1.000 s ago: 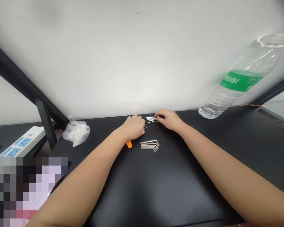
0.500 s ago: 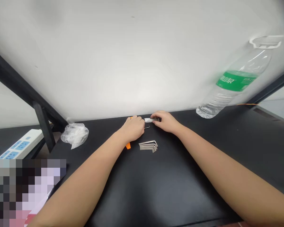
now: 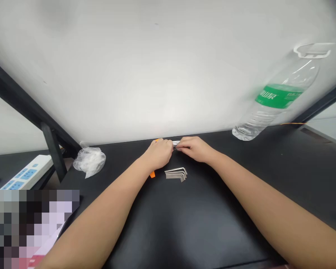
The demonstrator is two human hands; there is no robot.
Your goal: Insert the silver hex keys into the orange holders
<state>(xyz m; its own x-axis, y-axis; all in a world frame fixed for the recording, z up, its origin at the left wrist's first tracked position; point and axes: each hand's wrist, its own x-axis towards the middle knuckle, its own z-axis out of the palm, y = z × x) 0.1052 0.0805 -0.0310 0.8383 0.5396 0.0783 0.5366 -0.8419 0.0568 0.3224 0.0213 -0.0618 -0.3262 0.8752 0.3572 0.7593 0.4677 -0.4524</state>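
Observation:
My left hand (image 3: 160, 153) is closed around an orange plastic piece (image 3: 152, 174), which shows below and above the fingers; most of it is hidden. Close beside it, my right hand (image 3: 195, 148) pinches a thin metal hex key between thumb and fingers, right at the left hand's edge. Behind the fingertips lies a row of silver hex keys (image 3: 176, 143), partly covered by the right hand. Nearer to me, a second group of L-shaped hex keys (image 3: 175, 174) rests side by side on the black table (image 3: 168, 216).
A large clear water bottle (image 3: 280, 96) with a green label stands at the back right by the white wall (image 3: 156, 67). On the left are a crumpled clear plastic bag (image 3: 89, 160), a dark metal post (image 3: 53, 149) and a white power strip (image 3: 28, 173).
My right hand has moved slightly left and towards me, off the back row of hex keys, and now pinches the small hex key by my left hand. The left hand stays in place.

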